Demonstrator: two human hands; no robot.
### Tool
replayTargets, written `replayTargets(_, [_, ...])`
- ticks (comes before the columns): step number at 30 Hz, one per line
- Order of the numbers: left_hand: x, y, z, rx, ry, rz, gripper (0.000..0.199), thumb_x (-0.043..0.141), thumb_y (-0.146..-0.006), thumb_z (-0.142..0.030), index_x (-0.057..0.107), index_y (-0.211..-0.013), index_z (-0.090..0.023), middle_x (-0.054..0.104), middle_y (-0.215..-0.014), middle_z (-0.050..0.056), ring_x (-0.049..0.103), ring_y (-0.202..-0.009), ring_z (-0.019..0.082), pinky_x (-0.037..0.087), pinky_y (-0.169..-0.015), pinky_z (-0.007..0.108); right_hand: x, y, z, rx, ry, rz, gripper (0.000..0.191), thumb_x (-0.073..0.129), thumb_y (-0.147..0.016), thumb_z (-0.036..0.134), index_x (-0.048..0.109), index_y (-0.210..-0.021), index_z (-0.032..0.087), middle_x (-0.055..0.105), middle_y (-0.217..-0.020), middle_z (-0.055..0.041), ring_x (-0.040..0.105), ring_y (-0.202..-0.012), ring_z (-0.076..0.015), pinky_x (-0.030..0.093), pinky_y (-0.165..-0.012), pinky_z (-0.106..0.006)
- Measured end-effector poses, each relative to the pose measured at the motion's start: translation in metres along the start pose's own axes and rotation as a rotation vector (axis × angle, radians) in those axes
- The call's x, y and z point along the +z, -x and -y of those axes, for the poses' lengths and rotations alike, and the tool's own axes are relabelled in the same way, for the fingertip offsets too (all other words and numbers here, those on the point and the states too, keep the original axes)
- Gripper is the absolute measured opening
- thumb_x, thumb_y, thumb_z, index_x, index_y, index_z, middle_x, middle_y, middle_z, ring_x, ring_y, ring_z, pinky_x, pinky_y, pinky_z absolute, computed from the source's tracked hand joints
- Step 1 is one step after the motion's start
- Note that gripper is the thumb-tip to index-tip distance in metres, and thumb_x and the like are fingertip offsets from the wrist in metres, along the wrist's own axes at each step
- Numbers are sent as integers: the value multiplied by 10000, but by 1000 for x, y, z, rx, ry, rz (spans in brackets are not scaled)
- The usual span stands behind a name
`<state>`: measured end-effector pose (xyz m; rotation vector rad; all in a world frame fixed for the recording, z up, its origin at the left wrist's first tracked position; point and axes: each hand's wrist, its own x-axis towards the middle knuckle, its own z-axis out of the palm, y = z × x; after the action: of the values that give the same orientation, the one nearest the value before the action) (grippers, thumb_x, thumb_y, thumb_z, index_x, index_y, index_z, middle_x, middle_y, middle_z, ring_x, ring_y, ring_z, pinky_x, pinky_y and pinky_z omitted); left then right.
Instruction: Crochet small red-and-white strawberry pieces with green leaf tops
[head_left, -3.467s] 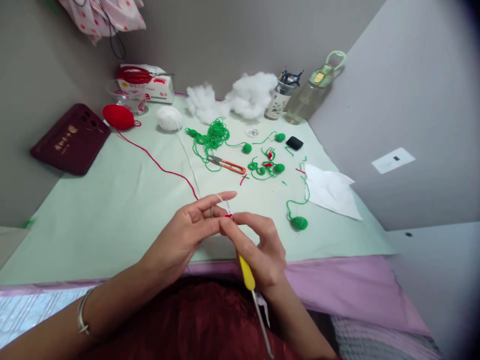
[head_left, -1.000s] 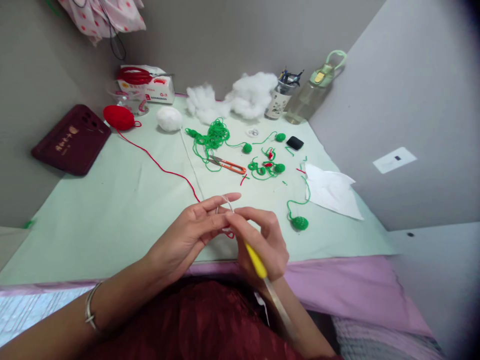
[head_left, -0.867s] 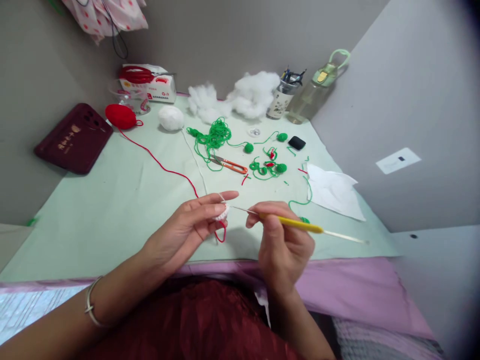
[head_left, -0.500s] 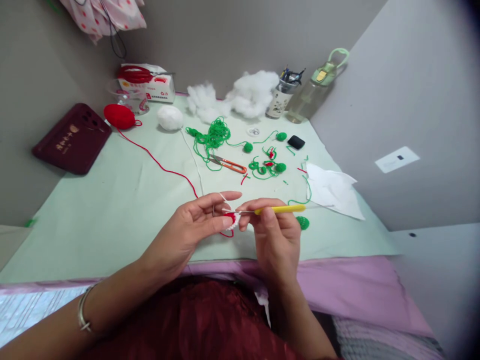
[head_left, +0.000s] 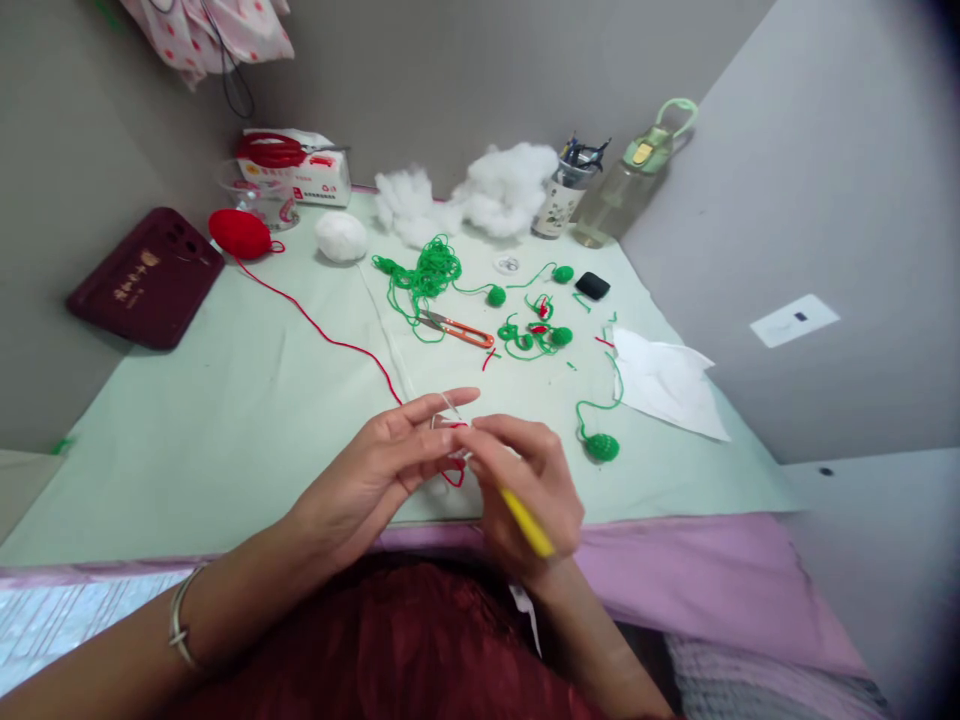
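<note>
My left hand (head_left: 401, 450) pinches a small red and white crochet piece (head_left: 457, 427), mostly covered by fingers. White yarn runs over the raised index finger from the white yarn ball (head_left: 340, 237). Closed around the yellow handle of a crochet hook (head_left: 527, 522), my right hand (head_left: 529, 485) meets the left at the piece; the hook's tip is hidden there. Red yarn (head_left: 330, 342) leads from the red yarn ball (head_left: 240, 233) toward the left hand, and a red loop hangs below the piece. A green crocheted ball (head_left: 601, 447) lies right of the right hand.
Orange thread snips (head_left: 459, 330), tangled green yarn (head_left: 431, 270) and small green crocheted pieces (head_left: 540, 335) lie beyond my hands. White stuffing (head_left: 506, 190), a pen cup (head_left: 559, 200) and a water bottle (head_left: 622, 185) stand at the back. A maroon tablet (head_left: 146, 278) leans at left; white paper (head_left: 664, 385) lies right.
My right hand has turned, swinging the hook's yellow handle from level to pointing down toward me. Its fingers have come over the crochet piece, and the green ball beside it shows fully.
</note>
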<state>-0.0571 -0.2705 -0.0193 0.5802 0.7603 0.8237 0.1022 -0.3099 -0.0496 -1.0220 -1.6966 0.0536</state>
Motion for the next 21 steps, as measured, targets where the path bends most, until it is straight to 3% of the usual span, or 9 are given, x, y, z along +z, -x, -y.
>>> replayTargets(3, [-2,0,-2,-22,10,6,389,849,-831,-218,808,-1217,-225,723,-858,6,629,-804,104,518,-810,221,2,-5,-2,244,-364,-145,256,546,-1036,148,762,-1116,259,734,-922,-26,703,-789,-163,611,-705,-327])
replayTargets(6, [-1,1,-1,60,-79,7,385,858,-818,-214,815,-1197,-260,720,-858,-4,629,-838,117,500,-803,222,5,-9,-4,381,-602,-143,218,572,-1041,204,781,-1049,264,737,-943,-21,683,-738,-144,589,-646,-310])
replayTargets(9, [0,1,-1,98,-141,15,373,862,-808,-222,824,-1173,-288,713,-868,-5,627,-868,133,493,-824,243,8,-10,-3,388,-609,-96,193,608,-1028,214,792,-1062,260,765,-986,-32,700,-813,-153,598,-693,-309])
replayTargets(15, [-5,1,-5,158,-239,-55,313,884,-796,-258,848,-1103,-306,624,-801,-39,545,-787,95,440,-757,208,2,-9,0,376,-539,-190,193,605,-1026,190,793,-1026,233,733,-870,-20,675,-736,-138,563,-667,-302])
replayTargets(21, [-4,3,-2,165,-205,-27,354,860,-813,-233,833,-1157,-311,662,-852,-21,579,-835,118,469,-806,237,4,-11,-4,503,-767,-158,178,610,-1031,252,785,-994,252,730,-885,-14,681,-678,-130,580,-589,-278])
